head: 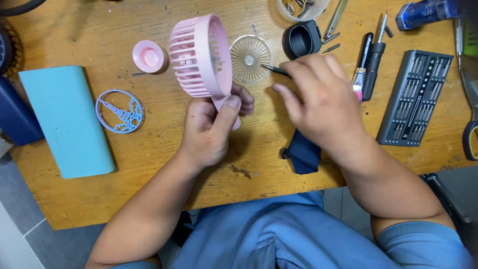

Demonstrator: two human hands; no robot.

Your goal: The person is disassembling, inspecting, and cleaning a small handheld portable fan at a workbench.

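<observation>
gripping the pink fan (199, 55) by its handle, your left hand (211, 127) should steady it; your right hand (318, 97), at three o'clock, pinches a thin tool (275, 70), so aim squarely.

Left hand (211, 130) grips the pink handheld fan (200, 56) by its handle, cage head tilted up over the wooden table (149, 164). Right hand (318, 102), just right of the fan, pinches a thin dark tool (275, 70) whose tip points at the fan. Behind the fan lies a clear round grille (250, 58); left of it, a pink cap (149, 56); far right, a grey bit case (414, 97).
</observation>
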